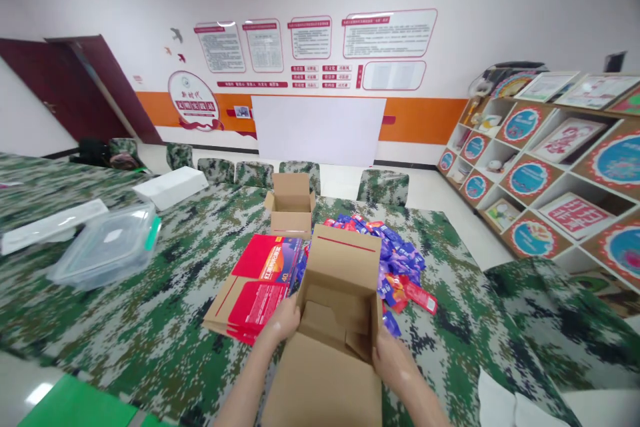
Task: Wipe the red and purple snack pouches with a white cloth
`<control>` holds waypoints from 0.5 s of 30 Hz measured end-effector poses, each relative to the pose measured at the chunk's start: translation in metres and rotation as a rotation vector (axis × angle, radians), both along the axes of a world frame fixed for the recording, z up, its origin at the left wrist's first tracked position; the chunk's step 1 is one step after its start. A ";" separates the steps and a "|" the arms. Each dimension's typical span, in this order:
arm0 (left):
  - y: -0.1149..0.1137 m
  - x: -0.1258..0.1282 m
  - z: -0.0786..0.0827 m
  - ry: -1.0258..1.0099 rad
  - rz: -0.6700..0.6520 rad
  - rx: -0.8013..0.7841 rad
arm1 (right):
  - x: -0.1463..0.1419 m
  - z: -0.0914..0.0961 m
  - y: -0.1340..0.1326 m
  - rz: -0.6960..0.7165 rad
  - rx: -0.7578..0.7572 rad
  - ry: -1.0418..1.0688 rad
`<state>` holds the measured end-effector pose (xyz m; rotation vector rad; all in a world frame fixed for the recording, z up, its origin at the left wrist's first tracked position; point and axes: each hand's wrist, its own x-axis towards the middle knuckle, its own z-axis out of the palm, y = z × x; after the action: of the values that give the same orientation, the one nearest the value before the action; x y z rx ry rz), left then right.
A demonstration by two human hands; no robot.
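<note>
I hold a brown cardboard box (336,293) between both hands, its lid standing up and its inner flaps partly folded in. My left hand (283,321) grips the box's left wall, fingers curled over the edge. My right hand (393,359) grips the right wall the same way. Left of the box lies a stack of flat red-printed cartons (260,290). Behind and to the right of it is a heap of blue and red sachets (395,260). A second open cardboard box (291,207) stands farther back.
The table wears a camouflage cloth (165,320). A clear plastic tub (107,247) and a long white box (171,187) lie at the left. Camouflage-covered chairs (383,185) line the far side. A wooden display shelf (550,167) fills the right wall.
</note>
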<state>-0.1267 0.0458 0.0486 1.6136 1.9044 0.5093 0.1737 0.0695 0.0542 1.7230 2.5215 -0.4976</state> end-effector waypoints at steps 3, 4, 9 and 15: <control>0.006 -0.014 0.010 -0.045 0.047 0.016 | -0.015 0.012 0.015 0.000 0.028 0.078; 0.010 -0.018 0.013 -0.052 0.070 0.014 | -0.019 0.014 0.022 0.006 0.047 0.119; 0.025 -0.039 0.029 -0.142 0.190 0.043 | -0.030 0.015 0.057 0.011 0.126 0.218; 0.013 -0.057 0.026 -0.162 0.378 0.072 | -0.060 0.003 0.084 0.001 0.106 0.276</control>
<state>-0.1841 0.0590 0.0743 1.2117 2.0916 0.8458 0.1139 0.1533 0.0568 1.8016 2.7820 -0.6550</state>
